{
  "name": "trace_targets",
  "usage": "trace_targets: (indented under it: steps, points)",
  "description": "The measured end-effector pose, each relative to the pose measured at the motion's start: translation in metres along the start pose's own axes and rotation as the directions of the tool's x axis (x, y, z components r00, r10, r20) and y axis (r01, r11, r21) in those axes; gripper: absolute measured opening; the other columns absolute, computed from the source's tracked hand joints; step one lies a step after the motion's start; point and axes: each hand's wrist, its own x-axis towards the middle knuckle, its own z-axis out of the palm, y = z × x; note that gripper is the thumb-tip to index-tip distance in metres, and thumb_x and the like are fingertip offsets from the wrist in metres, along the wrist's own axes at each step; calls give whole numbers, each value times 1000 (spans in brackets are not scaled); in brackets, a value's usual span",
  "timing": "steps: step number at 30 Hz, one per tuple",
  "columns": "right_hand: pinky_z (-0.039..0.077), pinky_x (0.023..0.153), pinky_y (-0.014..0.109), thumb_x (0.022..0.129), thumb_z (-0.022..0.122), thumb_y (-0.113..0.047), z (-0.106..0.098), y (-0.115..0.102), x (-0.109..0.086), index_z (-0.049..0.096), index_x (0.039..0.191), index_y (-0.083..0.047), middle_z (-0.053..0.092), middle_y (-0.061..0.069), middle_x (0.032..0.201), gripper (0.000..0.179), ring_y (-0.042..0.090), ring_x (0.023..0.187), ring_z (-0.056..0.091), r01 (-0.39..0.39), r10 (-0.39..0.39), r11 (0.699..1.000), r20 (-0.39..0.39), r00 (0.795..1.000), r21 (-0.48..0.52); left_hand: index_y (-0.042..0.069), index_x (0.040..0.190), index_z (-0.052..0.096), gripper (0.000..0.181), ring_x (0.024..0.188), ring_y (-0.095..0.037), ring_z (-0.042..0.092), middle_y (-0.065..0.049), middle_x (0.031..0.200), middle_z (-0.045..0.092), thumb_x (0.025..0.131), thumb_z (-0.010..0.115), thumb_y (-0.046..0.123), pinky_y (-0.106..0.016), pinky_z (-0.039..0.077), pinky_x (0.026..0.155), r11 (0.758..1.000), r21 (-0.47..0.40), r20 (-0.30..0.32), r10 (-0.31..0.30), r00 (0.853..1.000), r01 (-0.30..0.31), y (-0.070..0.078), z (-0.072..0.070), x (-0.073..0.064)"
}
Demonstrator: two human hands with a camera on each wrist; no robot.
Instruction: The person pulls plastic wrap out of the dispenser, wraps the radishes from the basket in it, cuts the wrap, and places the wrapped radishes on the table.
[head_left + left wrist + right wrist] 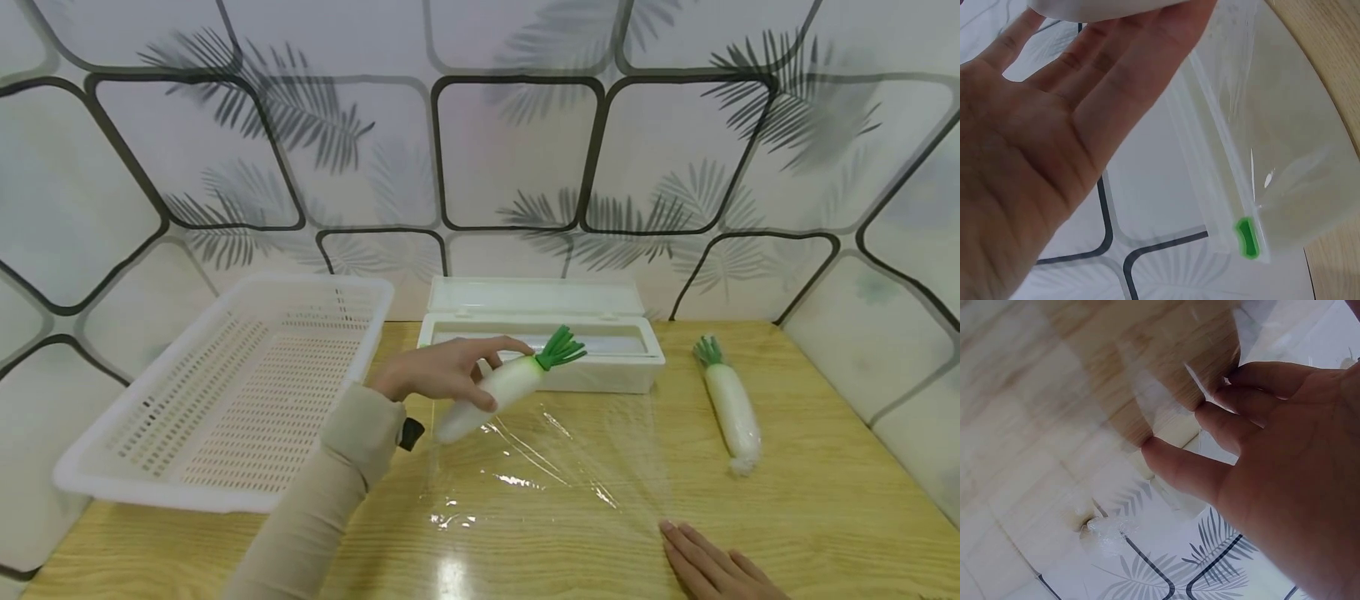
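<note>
My left hand grips a white radish with short green stalks, held tilted above the sheet of cling film. In the left wrist view its pale underside shows at the top, across the fingers. The film is drawn out over the table from a white dispenser box with a raised lid. My right hand lies with extended fingers at the film's near right corner; in the right wrist view the fingertips touch the tabletop. A second radish, wrapped in film, lies at the right.
A white perforated basket stands at the left, close to the left forearm. The wooden table meets a patterned backdrop behind the box and along both sides. A green slider sits on the dispenser's edge.
</note>
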Motion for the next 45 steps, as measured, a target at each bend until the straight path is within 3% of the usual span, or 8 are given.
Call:
trace_targets:
  steps: [6, 13, 20, 22, 28, 34, 42, 45]
  points:
    - [53, 70, 41, 80, 70, -67, -1, 2, 1, -16, 155, -39, -15, -29, 162, 117, -13, 144, -12, 13, -13, 1000, 4, 1000, -1, 14, 149, 47, 73, 97, -25, 64, -15, 127, 59, 82, 73, 7, -35, 57, 75, 997, 76, -3, -31, 1000, 32, 5, 10, 7]
    - [53, 71, 42, 82, 70, -66, -1, 3, -1, -16, 154, -40, -15, -30, 161, 115, -13, 143, -12, 4, -5, 1000, 33, 999, 18, 12, 139, 55, 64, 94, -20, 62, -14, 119, 64, 79, 76, 6, -31, 54, 79, 984, 178, 24, 7, 1000, -11, 9, 22, 16]
    - [54, 74, 48, 88, 64, -66, 4, 4, -4, -10, 154, -42, -14, -30, 158, 102, -17, 136, -26, -32, 24, 998, 133, 991, 54, 14, 139, 57, 67, 98, -19, 62, -12, 118, 64, 76, 78, 4, -30, 53, 80, 976, 218, 30, 3, 1000, -9, 10, 32, 22]
    - [54, 75, 48, 89, 64, -65, 4, 5, -5, -1, 157, -41, -14, -30, 157, 97, -17, 135, -27, -30, 20, 998, 150, 988, 62, 14, 140, 57, 68, 98, -19, 62, -11, 118, 65, 76, 80, 4, -30, 53, 80, 967, 253, 39, 12, 999, -22, 11, 36, 24]
    - [54, 75, 45, 88, 65, -65, 2, 5, -6, 0, 157, -42, -14, -31, 157, 98, -16, 137, -23, -27, 21, 998, 130, 991, 51, 15, 140, 58, 70, 91, -16, 58, -7, 112, 64, 76, 81, 1, -26, 50, 76, 947, 320, 72, 19, 997, -41, 11, 47, 33]
    - [53, 76, 46, 89, 62, -67, 7, 4, -6, -3, 155, -45, -11, -32, 157, 95, -19, 133, -27, -48, 42, 998, 132, 990, 45, 14, 138, 59, 67, 101, -18, 59, -8, 120, 64, 76, 82, 1, -26, 49, 82, 940, 337, 103, 14, 995, -48, 13, 58, 39]
    - [53, 75, 46, 87, 63, -68, 7, 5, -6, -15, 152, -42, -15, -30, 158, 105, -16, 135, -28, -36, 33, 999, 113, 993, 23, 21, 137, 61, 66, 99, -10, 56, -1, 117, 64, 77, 87, 11, -25, 49, 84, 873, 487, 96, -67, 993, 12, 15, 74, 48]
    - [53, 75, 46, 88, 62, -69, 4, 5, -6, -12, 153, -42, -14, -29, 158, 103, -16, 136, -27, -29, 27, 999, 107, 994, 22, 21, 137, 61, 67, 100, -9, 56, 0, 117, 63, 76, 88, 12, -24, 49, 84, 864, 503, 95, -78, 992, 20, 16, 80, 49]
